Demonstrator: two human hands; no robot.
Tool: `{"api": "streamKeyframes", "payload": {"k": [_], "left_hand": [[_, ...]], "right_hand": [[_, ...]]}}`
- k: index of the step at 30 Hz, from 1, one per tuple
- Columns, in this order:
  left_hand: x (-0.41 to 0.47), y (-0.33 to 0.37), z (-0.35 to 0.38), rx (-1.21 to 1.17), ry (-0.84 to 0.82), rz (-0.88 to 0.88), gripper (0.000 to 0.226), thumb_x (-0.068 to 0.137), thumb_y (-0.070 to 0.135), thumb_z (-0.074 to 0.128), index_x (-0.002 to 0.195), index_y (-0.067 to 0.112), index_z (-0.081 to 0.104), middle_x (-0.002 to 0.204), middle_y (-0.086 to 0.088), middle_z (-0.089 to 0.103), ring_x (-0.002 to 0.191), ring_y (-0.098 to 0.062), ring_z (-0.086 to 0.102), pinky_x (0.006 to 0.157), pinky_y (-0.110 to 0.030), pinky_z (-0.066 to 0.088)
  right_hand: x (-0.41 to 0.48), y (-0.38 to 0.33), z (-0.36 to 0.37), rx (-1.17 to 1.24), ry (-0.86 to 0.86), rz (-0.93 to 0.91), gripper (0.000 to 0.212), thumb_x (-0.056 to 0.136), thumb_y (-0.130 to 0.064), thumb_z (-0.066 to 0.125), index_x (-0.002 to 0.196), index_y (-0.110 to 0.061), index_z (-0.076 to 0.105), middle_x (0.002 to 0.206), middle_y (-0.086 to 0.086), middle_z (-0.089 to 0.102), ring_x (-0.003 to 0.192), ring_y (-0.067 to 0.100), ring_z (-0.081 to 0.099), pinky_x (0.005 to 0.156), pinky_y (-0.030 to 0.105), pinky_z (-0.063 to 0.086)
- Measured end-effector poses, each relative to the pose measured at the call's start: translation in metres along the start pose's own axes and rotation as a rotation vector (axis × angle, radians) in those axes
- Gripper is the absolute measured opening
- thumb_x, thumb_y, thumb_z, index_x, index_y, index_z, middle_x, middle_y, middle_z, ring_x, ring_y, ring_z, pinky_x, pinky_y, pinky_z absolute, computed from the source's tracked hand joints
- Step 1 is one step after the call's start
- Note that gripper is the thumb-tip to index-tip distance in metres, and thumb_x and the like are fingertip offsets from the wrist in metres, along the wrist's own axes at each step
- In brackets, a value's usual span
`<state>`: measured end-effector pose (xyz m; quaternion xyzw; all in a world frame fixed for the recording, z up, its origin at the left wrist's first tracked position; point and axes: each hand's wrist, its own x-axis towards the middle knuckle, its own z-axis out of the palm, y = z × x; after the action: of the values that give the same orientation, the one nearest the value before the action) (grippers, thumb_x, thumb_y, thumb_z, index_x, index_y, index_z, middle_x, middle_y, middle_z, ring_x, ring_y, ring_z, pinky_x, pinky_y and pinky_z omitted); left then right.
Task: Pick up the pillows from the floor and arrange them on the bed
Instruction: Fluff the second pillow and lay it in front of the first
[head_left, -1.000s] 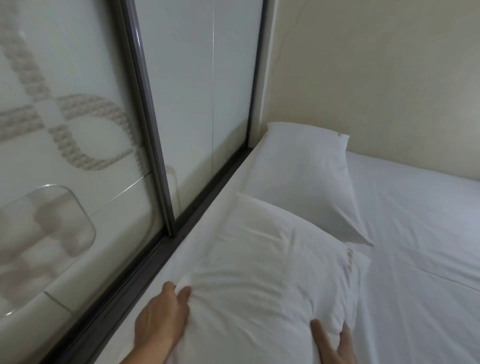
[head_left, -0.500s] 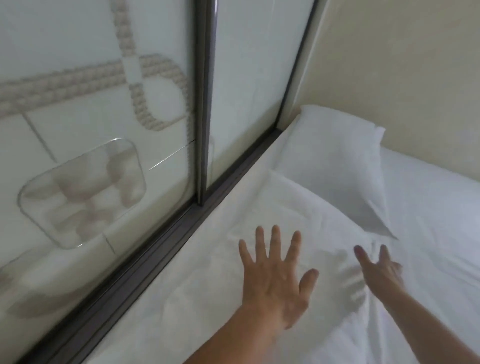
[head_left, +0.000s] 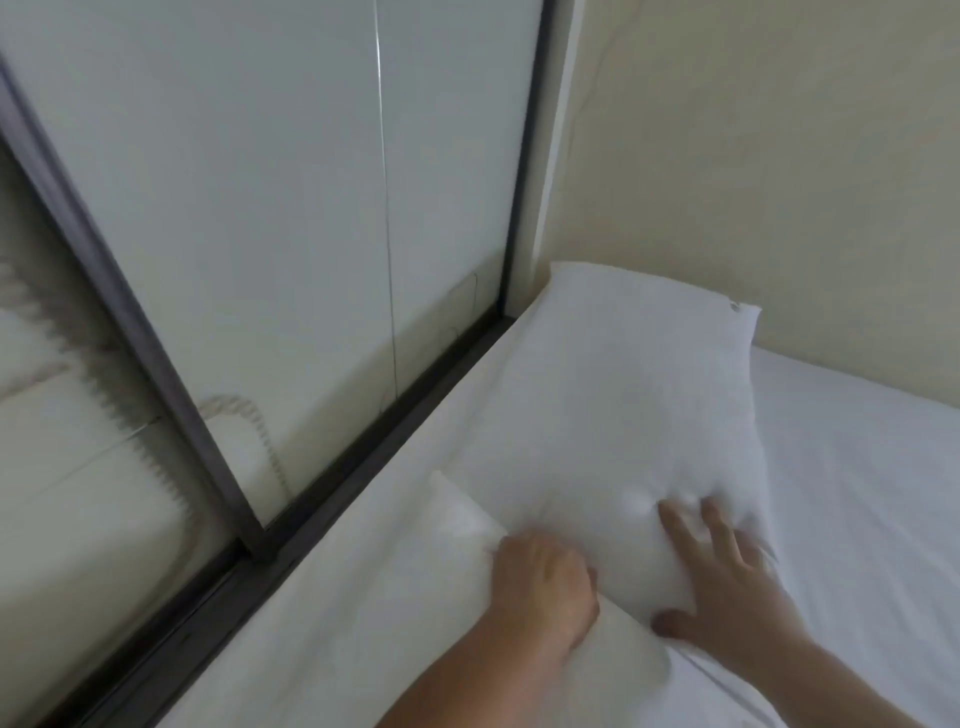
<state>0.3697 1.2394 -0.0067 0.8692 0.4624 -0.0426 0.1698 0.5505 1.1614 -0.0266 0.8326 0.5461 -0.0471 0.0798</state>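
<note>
Two white pillows lie on the white bed (head_left: 862, 499), along its left side. The far pillow (head_left: 634, 384) sits in the corner against the wall. The near pillow (head_left: 337, 649) lies in front of it, with its corner poking up beside my left hand. My left hand (head_left: 545, 582) is curled, its fingers tucked in at the far pillow's near edge where the two pillows meet. Beside it, my right hand (head_left: 727, 582) lies spread flat on the far pillow's near right corner and dents it.
A sliding frosted-glass door (head_left: 260, 208) with a dark frame and bottom track (head_left: 363, 467) runs along the bed's left side. A beige wall (head_left: 753, 156) closes the far side. Bare sheet stretches to the right of the pillows.
Both hands have left the near pillow, where they lay flat, and moved forward to the far pillow. My left hand has curled at its edge; my right stays spread.
</note>
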Motion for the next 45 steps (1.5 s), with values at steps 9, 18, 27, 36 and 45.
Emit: {"api": "streamKeyframes", "payload": {"k": [9,18,27,36,45], "left_hand": [[0.057,-0.016,0.012,-1.051,0.371,-0.699,0.054,0.07,0.053,0.075,0.083,0.001,0.071,0.091,-0.02,0.072,0.087,-0.035,0.067,0.079,-0.041,0.055],[0.066,-0.058,0.002,-0.852,0.608,-0.504,0.048,0.086,0.039,0.064,0.051,0.013,0.044,0.053,-0.002,0.05,0.063,-0.033,0.052,0.059,-0.034,0.033],[0.049,-0.056,0.002,-0.478,0.946,-0.379,0.036,0.09,0.039,0.046,0.078,0.008,0.061,0.09,-0.016,0.058,0.086,-0.037,0.055,0.074,-0.042,0.041],[0.034,-0.133,0.024,-0.013,-0.015,-0.561,0.089,0.079,0.077,0.0,0.151,0.025,-0.002,0.162,-0.008,0.003,0.147,-0.032,0.002,0.114,-0.061,-0.001],[-0.102,-0.125,0.026,-0.089,-0.096,-0.383,0.07,0.088,0.068,0.008,0.15,0.037,-0.002,0.162,0.004,0.003,0.146,-0.022,0.013,0.117,-0.053,0.008]], "right_hand": [[0.031,0.005,-0.007,0.085,0.271,-0.038,0.02,0.085,-0.036,0.062,0.102,-0.026,0.067,0.088,-0.005,0.074,0.074,0.027,0.07,0.059,0.033,0.05],[0.023,-0.039,-0.012,0.224,0.284,-0.047,0.024,0.095,-0.042,0.042,0.097,-0.028,0.062,0.089,-0.004,0.071,0.085,0.022,0.066,0.064,0.032,0.039],[0.009,-0.048,-0.017,0.285,0.415,0.009,0.067,0.085,-0.071,0.032,0.142,-0.036,0.027,0.155,-0.001,0.026,0.139,0.025,0.028,0.105,0.044,0.037],[-0.002,0.019,0.035,0.34,-0.087,0.425,0.068,0.091,-0.063,0.014,0.148,-0.032,-0.009,0.161,-0.003,-0.007,0.147,0.027,-0.001,0.115,0.057,0.012],[-0.085,0.0,0.022,0.402,-0.25,0.495,0.064,0.095,-0.05,0.026,0.15,-0.027,0.001,0.161,0.003,0.003,0.146,0.031,0.007,0.114,0.052,0.016]]}}
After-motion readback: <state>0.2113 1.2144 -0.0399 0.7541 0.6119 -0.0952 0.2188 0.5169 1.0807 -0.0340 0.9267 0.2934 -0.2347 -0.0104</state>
